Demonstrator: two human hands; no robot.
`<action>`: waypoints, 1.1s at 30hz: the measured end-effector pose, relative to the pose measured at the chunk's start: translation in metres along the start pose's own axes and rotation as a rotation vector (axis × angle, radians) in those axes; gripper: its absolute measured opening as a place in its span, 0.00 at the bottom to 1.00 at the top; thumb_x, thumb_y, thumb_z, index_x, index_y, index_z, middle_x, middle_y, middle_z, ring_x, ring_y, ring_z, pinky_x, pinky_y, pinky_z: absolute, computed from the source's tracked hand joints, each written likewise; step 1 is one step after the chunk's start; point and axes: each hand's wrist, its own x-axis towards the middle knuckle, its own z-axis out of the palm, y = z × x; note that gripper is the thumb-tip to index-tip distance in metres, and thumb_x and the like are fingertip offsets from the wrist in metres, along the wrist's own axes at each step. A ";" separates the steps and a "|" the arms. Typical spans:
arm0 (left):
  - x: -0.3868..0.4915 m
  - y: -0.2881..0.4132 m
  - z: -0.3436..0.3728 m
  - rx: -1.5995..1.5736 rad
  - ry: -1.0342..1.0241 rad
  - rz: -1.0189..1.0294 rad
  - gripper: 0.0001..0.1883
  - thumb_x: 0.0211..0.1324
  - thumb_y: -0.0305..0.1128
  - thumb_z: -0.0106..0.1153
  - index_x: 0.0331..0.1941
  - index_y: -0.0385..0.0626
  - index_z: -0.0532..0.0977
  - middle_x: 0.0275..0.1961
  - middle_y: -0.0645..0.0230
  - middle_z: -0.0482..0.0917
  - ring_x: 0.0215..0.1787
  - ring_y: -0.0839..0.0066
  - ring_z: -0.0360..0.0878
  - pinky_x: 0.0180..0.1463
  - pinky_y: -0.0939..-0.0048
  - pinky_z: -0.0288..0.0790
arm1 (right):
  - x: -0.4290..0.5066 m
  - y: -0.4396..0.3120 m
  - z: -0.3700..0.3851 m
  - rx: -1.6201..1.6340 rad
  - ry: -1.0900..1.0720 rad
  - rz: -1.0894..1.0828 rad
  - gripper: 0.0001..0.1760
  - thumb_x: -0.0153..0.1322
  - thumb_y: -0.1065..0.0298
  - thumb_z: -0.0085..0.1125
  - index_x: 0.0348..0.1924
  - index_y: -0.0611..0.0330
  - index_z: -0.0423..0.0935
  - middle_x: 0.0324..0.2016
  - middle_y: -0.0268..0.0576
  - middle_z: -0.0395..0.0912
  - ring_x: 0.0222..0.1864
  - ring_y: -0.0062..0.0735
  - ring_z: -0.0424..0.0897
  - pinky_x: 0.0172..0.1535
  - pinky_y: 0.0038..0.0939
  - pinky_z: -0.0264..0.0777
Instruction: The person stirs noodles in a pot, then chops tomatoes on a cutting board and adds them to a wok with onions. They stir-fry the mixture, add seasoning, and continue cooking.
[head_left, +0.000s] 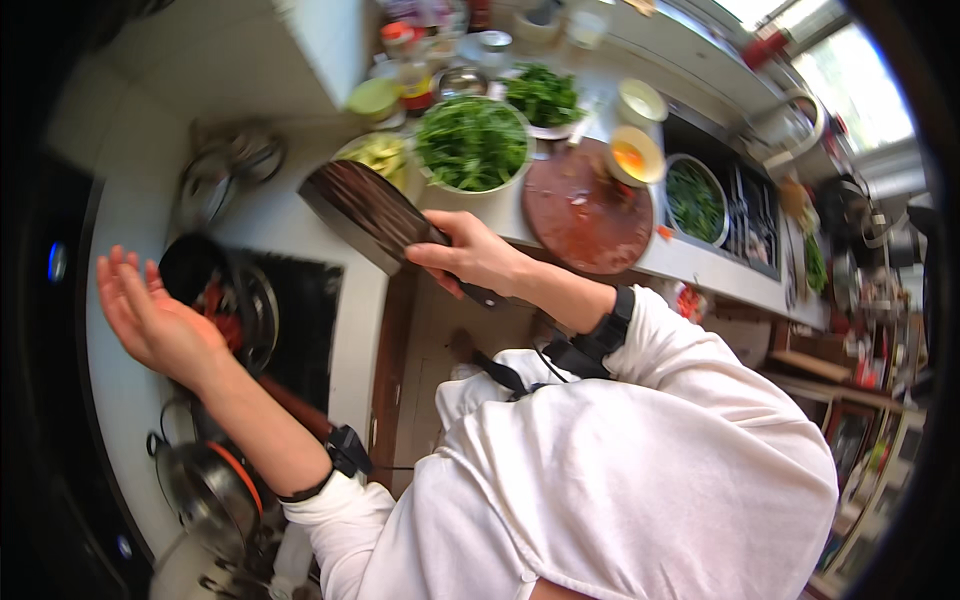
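Note:
A broad kitchen cleaver (367, 214) is in my right hand (476, 251), its dark handle gripped and its blade pointing to the upper left. The blade spans the gap between the counter and the stove side. Empty and with fingers spread, my left hand (161, 322) is raised at the left, palm turned up. Beside and below it in the picture, a dark wok (196, 274) holds red pieces that I cannot identify, partly covered by the hand. A round wooden chopping board (585, 217), wet and stained, lies right of the cleaver.
A bowl of leafy greens (474, 142), a plate of greens (544, 97) and a bowl with egg (634, 156) stand around the board. More greens fill a colander (696, 199) in the sink. A steel pot (206, 487) sits at lower left, near the black cooktop (304, 322).

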 end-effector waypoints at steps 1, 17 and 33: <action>-0.028 -0.003 0.029 -0.080 -0.115 0.048 0.18 0.70 0.30 0.55 0.59 0.35 0.71 0.56 0.62 0.79 0.54 0.74 0.76 0.57 0.71 0.70 | -0.026 0.008 -0.021 -0.001 0.065 0.044 0.11 0.77 0.63 0.57 0.39 0.61 0.71 0.18 0.32 0.71 0.17 0.17 0.71 0.22 0.24 0.66; -0.416 -0.112 0.299 0.196 -1.387 0.406 0.13 0.58 0.28 0.60 0.48 0.46 0.80 0.53 0.67 0.81 0.56 0.63 0.77 0.61 0.62 0.69 | -0.345 0.169 -0.204 0.702 1.185 -0.038 0.10 0.77 0.62 0.58 0.38 0.54 0.68 0.20 0.33 0.70 0.15 0.21 0.71 0.18 0.26 0.68; -0.395 -0.134 0.246 0.356 -1.112 0.015 0.18 0.70 0.27 0.45 0.60 0.39 0.73 0.64 0.57 0.76 0.69 0.57 0.70 0.71 0.60 0.62 | -0.305 0.181 -0.234 0.584 0.854 0.137 0.09 0.77 0.61 0.58 0.40 0.55 0.70 0.20 0.32 0.71 0.16 0.18 0.71 0.18 0.23 0.67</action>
